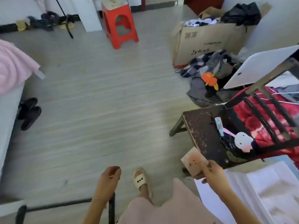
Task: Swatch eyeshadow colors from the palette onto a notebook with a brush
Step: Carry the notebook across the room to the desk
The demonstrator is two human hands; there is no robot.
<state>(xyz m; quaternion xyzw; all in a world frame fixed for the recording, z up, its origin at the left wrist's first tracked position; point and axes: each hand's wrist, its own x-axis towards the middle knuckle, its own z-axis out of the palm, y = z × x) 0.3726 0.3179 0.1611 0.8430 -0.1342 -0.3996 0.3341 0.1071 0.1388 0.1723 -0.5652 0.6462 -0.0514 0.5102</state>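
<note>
My right hand [212, 171] grips a flat pale pink rectangle with a few small coloured spots [192, 161], held low beside the front corner of a dark wooden chair. The blur hides whether it is the palette or the notebook. My left hand [110, 175] hangs over the floor to the left of my slippered foot. Its fingers are curled, and a thin pale stick, apparently the brush [112, 176], shows between thumb and fingers. The two hands are well apart.
The worn dark chair [202, 126] at right carries a white cat plush [243, 140] and a small tube [219, 125]. White sheets and foam [258, 191] lie at the lower right. A red stool [119, 25], a cardboard box [202, 41], clothes and dark slippers [29, 113] ring the floor.
</note>
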